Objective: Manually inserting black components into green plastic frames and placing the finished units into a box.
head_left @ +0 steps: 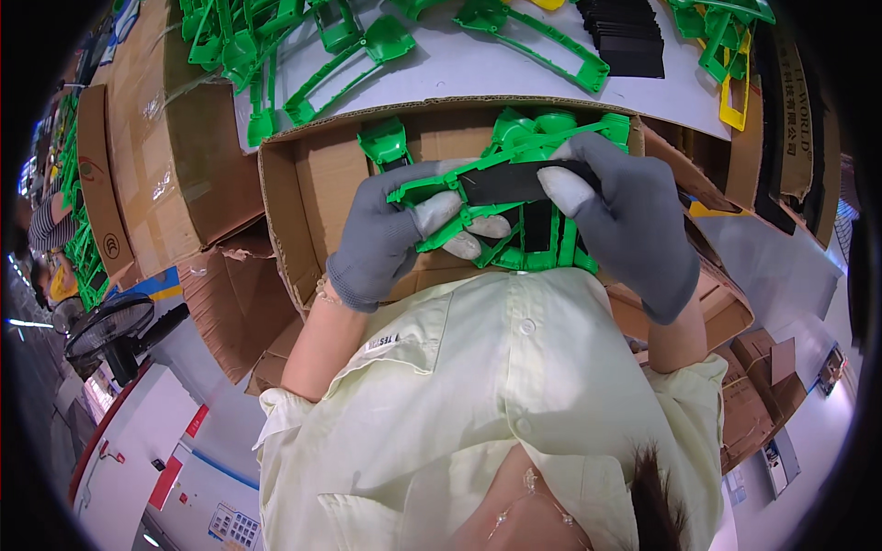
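Observation:
Both my hands wear grey gloves with white fingertips and meet over an open cardboard box (303,184). My left hand (390,234) grips a green plastic frame part (441,188) from the left. My right hand (625,216) presses a black flat strip (501,184) against that green part, thumb on the strip's right end. More green plastic parts (542,129) lie in the box beneath my hands.
On the white table (514,78) beyond the box lie several green frame parts (349,55), a stack of black strips (629,37) and a yellow part (732,101). Cardboard boxes (156,156) stand at left and right. A fan (110,326) sits lower left.

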Motion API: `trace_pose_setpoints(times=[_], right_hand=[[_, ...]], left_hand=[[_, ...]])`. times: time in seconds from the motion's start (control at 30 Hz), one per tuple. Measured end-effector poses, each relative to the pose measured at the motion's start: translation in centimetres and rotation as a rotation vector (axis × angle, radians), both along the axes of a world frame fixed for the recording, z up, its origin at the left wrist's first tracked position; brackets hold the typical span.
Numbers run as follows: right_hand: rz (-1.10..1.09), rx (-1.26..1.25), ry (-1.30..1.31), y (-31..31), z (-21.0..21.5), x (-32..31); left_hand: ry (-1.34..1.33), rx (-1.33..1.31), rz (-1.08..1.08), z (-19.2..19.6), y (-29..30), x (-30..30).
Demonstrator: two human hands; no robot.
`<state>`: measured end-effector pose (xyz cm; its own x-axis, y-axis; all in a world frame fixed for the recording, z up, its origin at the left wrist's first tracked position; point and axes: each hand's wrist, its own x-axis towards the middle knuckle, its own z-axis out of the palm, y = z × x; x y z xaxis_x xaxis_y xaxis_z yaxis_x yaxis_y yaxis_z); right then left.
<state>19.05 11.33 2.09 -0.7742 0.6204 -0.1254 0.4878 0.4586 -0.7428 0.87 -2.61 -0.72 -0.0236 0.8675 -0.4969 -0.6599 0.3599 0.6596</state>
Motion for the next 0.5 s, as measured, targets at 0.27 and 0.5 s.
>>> trace_pose_setpoints(times=[0.27,0.5], right_hand=[[0.047,0.073,-0.002,0.0,-0.3,-0.3],[0.078,0.184,-0.102,-0.5,1.1,-0.8]], left_hand=[[-0.083,0.037,0.022,-1.1,-0.6,0.7],[0.067,-0.066,0.059,-0.5,0.2,1.5]])
